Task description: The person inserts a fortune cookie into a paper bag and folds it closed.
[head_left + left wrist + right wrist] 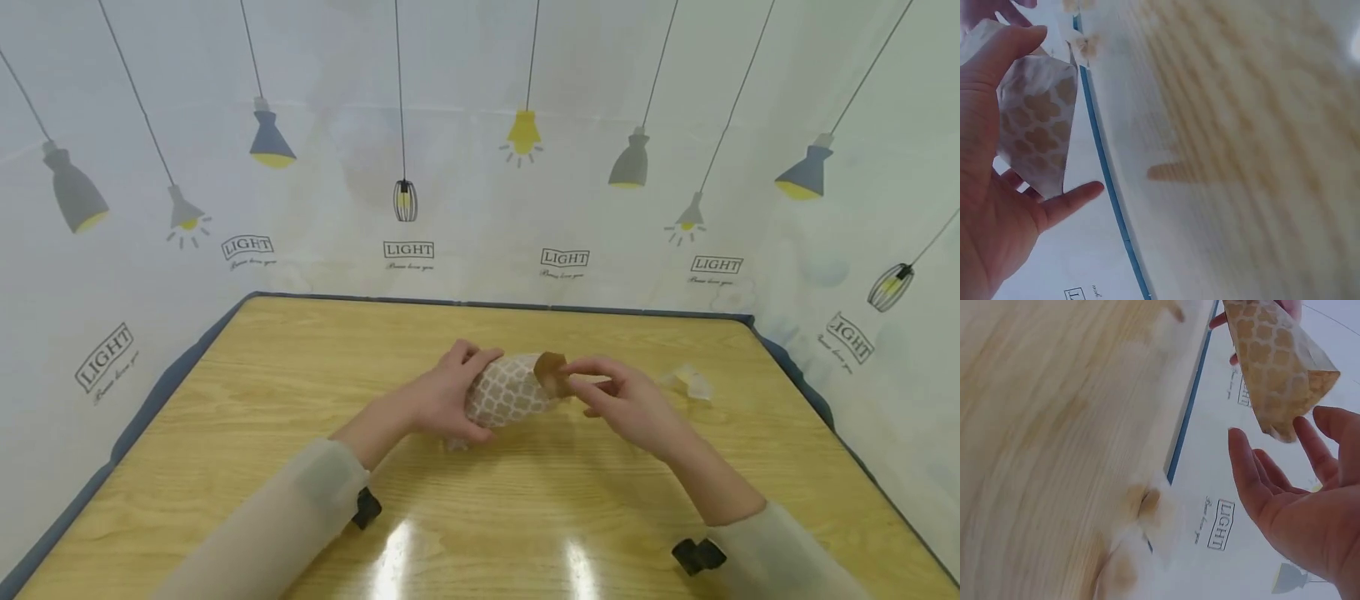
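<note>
A beige paper bag (506,392) with a white lattice pattern is held above the table, its brown end turned to the right. My left hand (453,396) grips its left part, thumb on the near side and fingers over the far side. In the left wrist view the thumb lies across the paper bag (1038,125) and one finger sticks out straight below it. My right hand (626,404) is at the brown end, index fingertip right at its edge. The right wrist view shows the right hand (1310,512) with fingers spread below the bag's brown end (1322,384).
A crumpled, see-through scrap (693,385) lies on the wooden table (300,517) beyond the right hand. Behind the table, a pale curtain (465,167) printed with lamps hangs around the back and sides.
</note>
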`<state>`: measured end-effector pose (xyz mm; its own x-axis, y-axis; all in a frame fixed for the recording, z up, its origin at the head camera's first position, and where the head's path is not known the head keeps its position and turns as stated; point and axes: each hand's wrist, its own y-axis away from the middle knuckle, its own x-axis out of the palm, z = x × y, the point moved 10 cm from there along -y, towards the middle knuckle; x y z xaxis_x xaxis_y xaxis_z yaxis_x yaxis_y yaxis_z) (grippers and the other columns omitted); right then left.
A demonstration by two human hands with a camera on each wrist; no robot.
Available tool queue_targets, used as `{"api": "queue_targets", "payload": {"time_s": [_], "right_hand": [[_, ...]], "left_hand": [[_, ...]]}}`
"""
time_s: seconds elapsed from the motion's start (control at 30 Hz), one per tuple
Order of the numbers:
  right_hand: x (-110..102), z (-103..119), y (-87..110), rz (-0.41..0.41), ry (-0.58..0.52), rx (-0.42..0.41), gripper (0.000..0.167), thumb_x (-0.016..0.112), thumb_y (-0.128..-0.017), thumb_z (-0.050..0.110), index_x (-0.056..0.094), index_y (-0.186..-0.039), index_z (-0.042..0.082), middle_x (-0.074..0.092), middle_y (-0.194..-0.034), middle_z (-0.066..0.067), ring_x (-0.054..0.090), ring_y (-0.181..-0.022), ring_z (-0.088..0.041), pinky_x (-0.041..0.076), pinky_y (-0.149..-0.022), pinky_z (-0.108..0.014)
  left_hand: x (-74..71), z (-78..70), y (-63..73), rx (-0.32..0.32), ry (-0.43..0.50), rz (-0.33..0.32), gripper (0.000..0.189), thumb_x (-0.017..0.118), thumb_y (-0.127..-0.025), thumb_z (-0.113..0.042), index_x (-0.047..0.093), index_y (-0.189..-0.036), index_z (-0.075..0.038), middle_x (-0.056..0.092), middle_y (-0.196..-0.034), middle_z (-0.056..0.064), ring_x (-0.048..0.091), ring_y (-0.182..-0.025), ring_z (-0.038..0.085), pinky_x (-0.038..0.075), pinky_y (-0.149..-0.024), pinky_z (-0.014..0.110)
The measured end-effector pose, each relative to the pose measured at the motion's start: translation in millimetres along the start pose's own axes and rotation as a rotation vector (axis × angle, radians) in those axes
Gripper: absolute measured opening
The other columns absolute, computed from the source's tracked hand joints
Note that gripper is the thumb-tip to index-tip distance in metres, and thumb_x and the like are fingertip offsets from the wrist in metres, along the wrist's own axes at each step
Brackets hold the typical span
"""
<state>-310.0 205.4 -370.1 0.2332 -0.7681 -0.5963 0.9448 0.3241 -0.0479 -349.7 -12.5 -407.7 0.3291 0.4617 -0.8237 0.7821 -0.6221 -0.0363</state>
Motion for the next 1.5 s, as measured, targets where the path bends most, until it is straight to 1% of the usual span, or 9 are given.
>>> {"api": "queue_targets", "payload": {"time_s": [0.17,0.3,0.43,0.67,0.93,1.13,1.3,1.4,1.5], "right_hand": [[18,5,-5.5,0.100,-0.170,0.002,0.036,0.066,-0.111,0.018,0.068,-0.143,0.002,0.062,-0.152,-0.026,0.077,-0.111,-0.029,0.070,-0.082,-0.038],[24,4,-6.0,0.125,-0.223,0.023,0.034,0.064,-0.109,0.008,0.069,-0.141,-0.002,0.065,-0.147,-0.029,0.076,-0.100,-0.021,0.070,-0.079,-0.035],[23,5,-5.4,0.119,-0.238,0.025,0.034,0.065,-0.109,0.007,0.069,-0.141,-0.003,0.068,-0.142,-0.029,0.077,-0.097,-0.019,0.070,-0.082,-0.036],[17,8,-3.9,0.110,-0.271,0.031,0.034,0.064,-0.109,0.005,0.069,-0.142,-0.005,0.068,-0.144,-0.029,0.079,-0.107,-0.020,0.070,-0.089,-0.035],[9,3,-4.1,0.080,-0.291,0.060,0.035,0.064,-0.109,0.003,0.067,-0.141,-0.011,0.067,-0.143,-0.031,0.078,-0.106,-0.013,0.069,-0.090,-0.034],[10,-1,-2.1,0.119,-0.314,0.063,0.038,0.063,-0.109,0.004,0.064,-0.143,-0.012,0.067,-0.141,-0.032,0.080,-0.101,-0.013,0.069,-0.090,-0.034],[-9,-10,4.3,0.133,-0.219,0.019,0.039,0.065,-0.111,0.016,0.066,-0.143,-0.005,0.071,-0.136,-0.029,0.080,-0.101,-0.021,0.070,-0.087,-0.039],[-35,-25,9.9,0.096,-0.080,0.010,0.038,0.065,-0.112,0.025,0.069,-0.142,0.003,0.073,-0.135,-0.024,0.077,-0.104,-0.022,0.069,-0.087,-0.040],[-57,-42,16.3,0.074,0.101,-0.007,0.035,0.066,-0.112,0.029,0.072,-0.139,0.008,0.075,-0.134,-0.019,0.073,-0.104,-0.014,0.066,-0.086,-0.036]], "left_hand": [[-1.6,-15.3,7.4,0.087,0.046,-0.032,0.114,0.100,-0.075,-0.029,0.034,-0.167,-0.019,0.034,-0.153,0.016,0.048,-0.134,0.030,0.053,-0.117,0.052],[0.2,-14.7,10.8,0.094,0.049,-0.029,0.109,0.100,-0.074,-0.026,0.038,-0.163,-0.020,0.036,-0.150,0.014,0.048,-0.132,0.028,0.053,-0.117,0.050],[0.5,-13.5,12.6,0.095,0.055,-0.021,0.107,0.100,-0.074,-0.024,0.038,-0.161,-0.021,0.037,-0.150,0.013,0.049,-0.132,0.027,0.053,-0.117,0.049],[-0.1,-17.7,15.2,0.126,0.126,0.012,0.111,0.099,-0.075,-0.025,0.036,-0.166,-0.018,0.046,-0.149,0.010,0.053,-0.131,0.024,0.055,-0.116,0.049],[-9.9,-16.1,18.4,0.177,0.206,-0.054,0.107,0.098,-0.078,-0.020,0.040,-0.167,-0.016,0.047,-0.154,0.010,0.051,-0.137,0.027,0.060,-0.109,0.048],[-12.7,-10.2,19.6,0.146,0.314,-0.063,0.100,0.097,-0.080,-0.011,0.045,-0.165,-0.016,0.050,-0.157,0.009,0.052,-0.139,0.028,0.064,-0.104,0.039],[-12.6,-3.3,21.9,0.101,0.338,-0.055,0.098,0.096,-0.083,-0.011,0.043,-0.165,-0.015,0.048,-0.158,0.011,0.051,-0.141,0.031,0.062,-0.108,0.043],[-13.1,-0.1,23.5,0.082,0.343,-0.053,0.097,0.096,-0.084,-0.015,0.043,-0.166,-0.016,0.048,-0.159,0.011,0.051,-0.141,0.031,0.062,-0.109,0.044],[-13.8,1.6,25.2,0.072,0.343,-0.053,0.097,0.096,-0.085,-0.017,0.043,-0.166,-0.017,0.048,-0.159,0.011,0.052,-0.142,0.031,0.062,-0.109,0.043]]}}
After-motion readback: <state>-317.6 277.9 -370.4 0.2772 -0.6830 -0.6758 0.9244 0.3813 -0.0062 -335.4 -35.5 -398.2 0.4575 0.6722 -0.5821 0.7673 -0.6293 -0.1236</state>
